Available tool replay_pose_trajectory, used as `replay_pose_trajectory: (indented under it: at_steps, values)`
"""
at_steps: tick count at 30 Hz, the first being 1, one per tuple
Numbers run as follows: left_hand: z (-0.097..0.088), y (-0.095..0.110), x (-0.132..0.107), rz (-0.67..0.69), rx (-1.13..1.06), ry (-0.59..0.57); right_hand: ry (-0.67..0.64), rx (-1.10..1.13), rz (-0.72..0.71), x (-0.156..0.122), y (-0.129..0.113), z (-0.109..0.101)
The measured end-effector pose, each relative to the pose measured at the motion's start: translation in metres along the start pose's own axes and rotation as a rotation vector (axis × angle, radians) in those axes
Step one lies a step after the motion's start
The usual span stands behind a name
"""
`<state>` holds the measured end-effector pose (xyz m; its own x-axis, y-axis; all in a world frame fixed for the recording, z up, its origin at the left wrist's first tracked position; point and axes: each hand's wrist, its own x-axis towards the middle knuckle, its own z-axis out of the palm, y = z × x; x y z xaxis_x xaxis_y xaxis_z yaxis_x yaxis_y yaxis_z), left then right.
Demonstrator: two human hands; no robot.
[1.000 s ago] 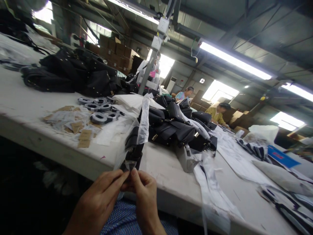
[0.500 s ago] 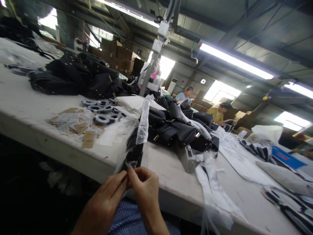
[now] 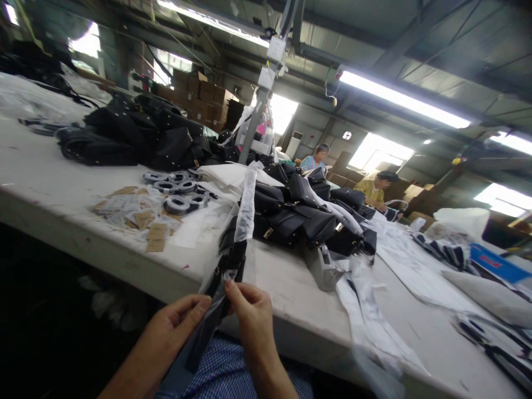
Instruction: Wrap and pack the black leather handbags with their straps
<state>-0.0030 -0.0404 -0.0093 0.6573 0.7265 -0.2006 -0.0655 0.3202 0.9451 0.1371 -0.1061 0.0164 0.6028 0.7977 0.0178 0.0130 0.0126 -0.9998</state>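
Note:
Over the table's near edge lies a black strap [image 3: 214, 316] with a metal fitting, partly covered in clear plastic film [image 3: 211, 303]. Its upper stretch is wrapped in a white translucent sleeve [image 3: 245, 213], and the lower end hangs toward my lap. My left hand [image 3: 177, 321] is closed, thumb and forefinger pinching the film at the strap's left side. On the other side my right hand [image 3: 253, 313] pinches the strap and its film just below the fitting. The fingertips of the right hand are partly hidden.
Black handbags [image 3: 295, 216] are heaped behind the strap, beside a grey dispenser [image 3: 322, 271]. To the left lie brown tags [image 3: 155, 237] and wrapped coiled straps [image 3: 177, 205]. White film strips [image 3: 366, 310] drape over the front edge of the table [image 3: 286, 288]. Two people work farther back.
My left hand has moved left and down, away from my right hand, which stays near the fitting. More of the black strap now shows between and below them.

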Motion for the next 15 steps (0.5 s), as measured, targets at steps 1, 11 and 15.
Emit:
replay_pose_trajectory:
  at_steps: [1, 11, 15]
  values:
    - [0.003, 0.0, 0.001, -0.065, -0.084, -0.038, -0.001, 0.004, -0.002, 0.0, 0.001, 0.0]
    - [0.015, -0.006, 0.006, -0.148, -0.282, -0.006, 0.084, -0.021, -0.072, -0.002, 0.004, 0.002]
    - [0.015, -0.006, 0.01, -0.099, -0.219, 0.009, 0.066, -0.004, -0.068, 0.0, 0.005, 0.003]
